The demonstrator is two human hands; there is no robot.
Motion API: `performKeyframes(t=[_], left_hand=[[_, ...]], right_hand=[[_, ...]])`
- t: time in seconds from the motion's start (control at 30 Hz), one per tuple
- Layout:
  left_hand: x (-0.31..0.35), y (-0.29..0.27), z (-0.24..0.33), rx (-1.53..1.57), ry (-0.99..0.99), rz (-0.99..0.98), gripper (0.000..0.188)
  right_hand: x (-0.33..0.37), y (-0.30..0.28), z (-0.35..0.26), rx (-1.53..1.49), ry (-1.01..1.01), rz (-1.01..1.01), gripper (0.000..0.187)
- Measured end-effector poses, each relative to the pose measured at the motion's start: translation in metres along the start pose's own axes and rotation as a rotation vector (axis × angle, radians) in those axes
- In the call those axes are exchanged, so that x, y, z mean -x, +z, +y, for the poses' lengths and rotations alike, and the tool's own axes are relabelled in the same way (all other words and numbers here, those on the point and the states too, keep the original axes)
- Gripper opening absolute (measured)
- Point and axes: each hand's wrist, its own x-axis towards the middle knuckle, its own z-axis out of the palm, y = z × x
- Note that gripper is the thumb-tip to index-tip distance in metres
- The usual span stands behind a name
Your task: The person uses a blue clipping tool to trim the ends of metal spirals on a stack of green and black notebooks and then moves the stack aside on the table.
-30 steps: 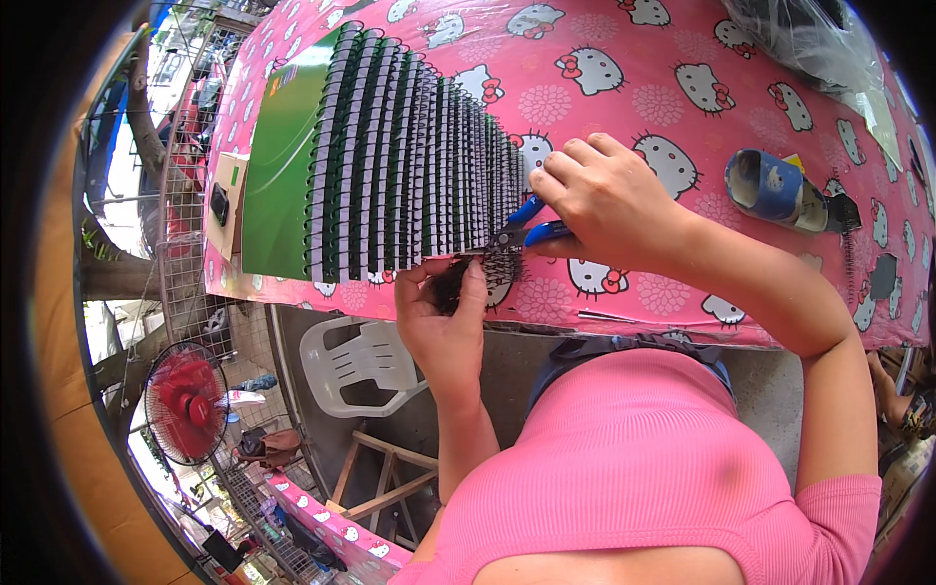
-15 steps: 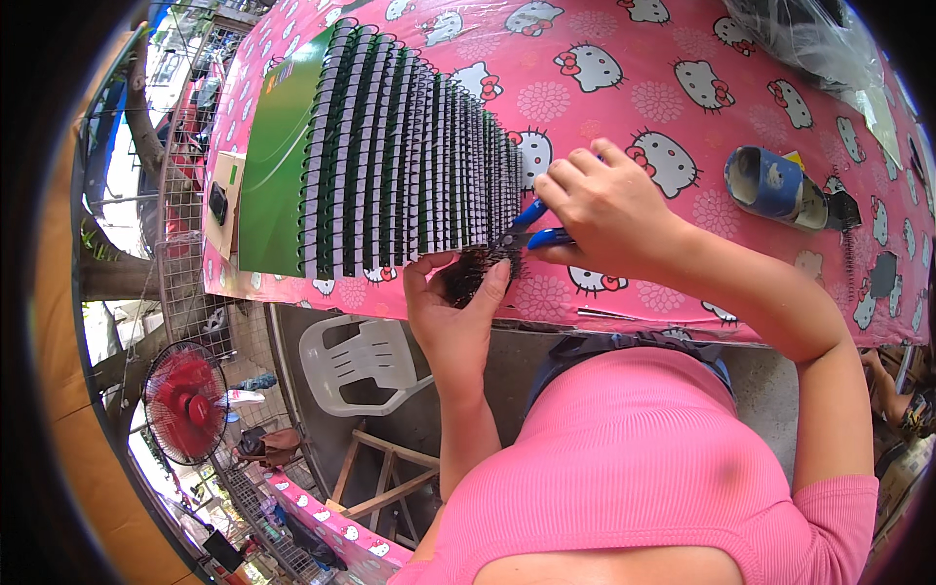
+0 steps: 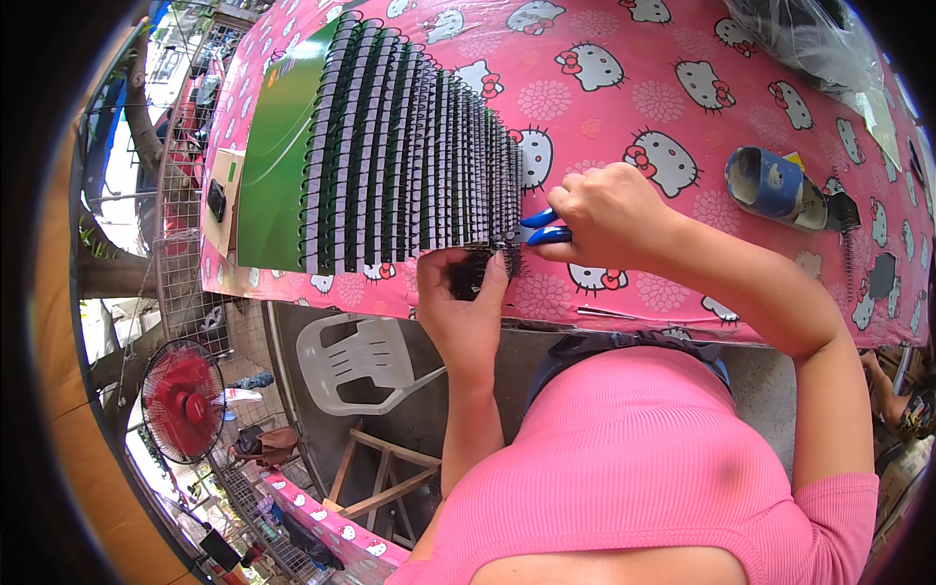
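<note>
Two hands meet at the near end of a long fanned row of wire-bound booklets (image 3: 409, 146) lying on the pink patterned tabletop (image 3: 624, 107). The left hand (image 3: 466, 310) pinches a dark coil of binding wire (image 3: 475, 270) at the tabletop's edge, fingers clenched on it. The right hand (image 3: 606, 214) is closed around blue-handled pliers (image 3: 539, 228), tips hidden at the last booklet. Best, I'd say, to steady the coil and nip squarely at the wire end, clear of the left fingertips.
</note>
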Motion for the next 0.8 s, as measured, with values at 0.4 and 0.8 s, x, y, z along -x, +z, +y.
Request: performKeyframes(t=[0.4, 0.8], left_hand=[[0.013, 0.004, 0.021, -0.215, 0.225, 0.008, 0.024], [0.006, 0.004, -0.003, -0.142, -0.008, -0.017, 0.028]], right_hand=[[0.003, 0.031, 0.011, 0.168, -0.172, 0.448, 0.053], [0.003, 0.022, 0.009, 0.039, -0.064, 0.073, 0.048]])
